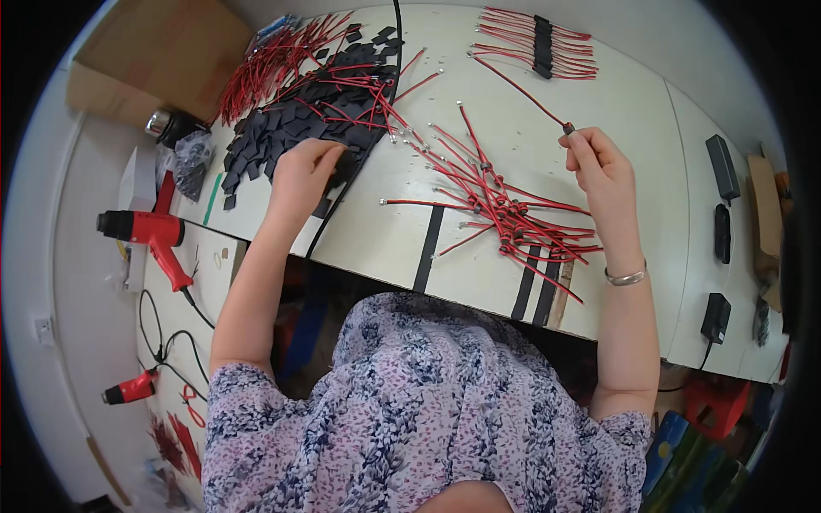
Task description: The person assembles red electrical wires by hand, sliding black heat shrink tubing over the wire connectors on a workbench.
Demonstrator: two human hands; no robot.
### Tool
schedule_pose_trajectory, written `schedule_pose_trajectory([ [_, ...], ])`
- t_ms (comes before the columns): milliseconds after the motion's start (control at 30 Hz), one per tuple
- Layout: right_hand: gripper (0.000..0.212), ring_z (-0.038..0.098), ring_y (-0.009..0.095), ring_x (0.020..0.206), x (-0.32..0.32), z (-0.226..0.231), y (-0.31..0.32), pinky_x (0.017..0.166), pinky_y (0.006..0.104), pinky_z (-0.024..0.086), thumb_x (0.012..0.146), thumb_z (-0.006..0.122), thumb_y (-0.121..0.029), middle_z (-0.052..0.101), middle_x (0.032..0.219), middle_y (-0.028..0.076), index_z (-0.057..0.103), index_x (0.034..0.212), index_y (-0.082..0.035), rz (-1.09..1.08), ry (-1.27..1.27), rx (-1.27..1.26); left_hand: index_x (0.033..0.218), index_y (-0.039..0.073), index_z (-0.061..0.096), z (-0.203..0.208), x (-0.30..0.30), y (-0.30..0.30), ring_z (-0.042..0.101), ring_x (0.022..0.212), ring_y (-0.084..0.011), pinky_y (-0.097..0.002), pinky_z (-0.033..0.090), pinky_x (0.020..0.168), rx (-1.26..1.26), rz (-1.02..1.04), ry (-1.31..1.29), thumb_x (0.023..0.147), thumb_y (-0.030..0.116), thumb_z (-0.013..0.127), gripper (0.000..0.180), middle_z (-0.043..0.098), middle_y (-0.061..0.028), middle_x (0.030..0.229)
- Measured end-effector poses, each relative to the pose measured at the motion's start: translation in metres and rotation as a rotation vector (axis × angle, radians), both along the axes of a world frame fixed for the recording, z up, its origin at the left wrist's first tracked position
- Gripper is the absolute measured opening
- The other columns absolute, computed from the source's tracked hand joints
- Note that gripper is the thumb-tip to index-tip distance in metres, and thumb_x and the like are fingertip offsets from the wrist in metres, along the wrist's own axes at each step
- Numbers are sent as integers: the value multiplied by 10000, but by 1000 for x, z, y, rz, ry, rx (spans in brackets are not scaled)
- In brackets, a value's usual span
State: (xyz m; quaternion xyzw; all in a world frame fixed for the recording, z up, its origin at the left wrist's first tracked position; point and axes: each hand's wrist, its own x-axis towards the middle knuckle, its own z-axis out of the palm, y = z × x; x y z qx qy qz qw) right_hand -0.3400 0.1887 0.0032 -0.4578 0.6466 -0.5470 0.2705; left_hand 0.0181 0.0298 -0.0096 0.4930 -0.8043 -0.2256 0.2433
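Note:
My right hand (607,167) is closed in a pinch on a red-and-black wire lead (517,83), near a dark knot-like part of it. The rest of that lead reaches away to the upper left, ending in a small pale connector. At the near edge of a heap of flat black sleeve pieces (286,124), my left hand (304,171) has its thumb and fingers pressed together. Dark pieces lie right at those fingertips, so what they pinch is unclear. Between my hands spreads a loose pile of red-and-black leads (513,214), several with dark knots along them.
A bundle of red wires (282,64) lies behind the black pieces. At the back, a row of leads (543,47) carries black sleeves. A black cord (363,158) crosses the table. Red heat guns (158,235) stand left; black adapters (721,167) lie right. A cardboard box (154,60) stands far left.

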Motion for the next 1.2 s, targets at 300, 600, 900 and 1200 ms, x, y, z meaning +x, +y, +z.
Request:
schedule_pose_trajectory([
  [300,136,472,21,666,32,4,6,602,195,375,959,656,-149,574,745,-49,624,924,-21,239,-168,-27,1176,-34,647,17,-154,83,612,661,-74,-221,484,596,537,-330,702,1008,80,552,225,659,-34,854],
  [600,164,466,26,656,28,-4,4,583,202,378,954,660,-136,568,717,-49,607,865,-9,197,-154,-42,1232,-16,615,16,-164,96,636,720,-150,-312,516,646,-111,-434,207,852,103,749,419,651,-94,893],
  [900,149,449,45,600,20,9,13,542,222,355,977,618,-125,534,656,-18,645,900,-1,125,292,-156,1122,-55,692,21,-93,45,600,659,-73,-233,499,618,56,-160,268,881,101,742,291,695,-51,778],
  [1200,122,481,150,589,27,11,15,559,283,413,932,666,-99,565,694,78,635,885,10,153,485,-136,1076,-32,703,28,-75,39,622,636,-139,-277,494,614,102,-101,301,874,151,744,276,693,-85,786],
])
